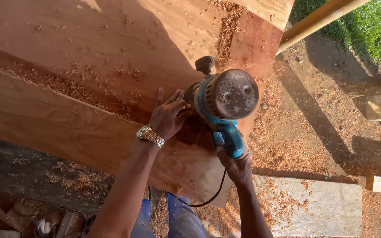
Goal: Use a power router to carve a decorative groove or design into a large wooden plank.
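Note:
A blue and grey electric router [225,99] stands on a large reddish wooden board [76,88] near the board's right end. My right hand [236,165] grips the router's blue handle from below. On the tool's left side my left hand [168,115], with a metal wristwatch, rests against its knob and on the board, fingers spread. A black power cord [212,194] loops down from the handle. Wood shavings [67,86] lie scattered along a step in the board.
A pale sawdust-covered plank [314,207] lies at the lower right. Bare ground with sawdust [305,123] is to the right, grass [375,31] beyond. A wooden pole [318,20] slants at top right. Scrap wood and cable [36,220] lie lower left.

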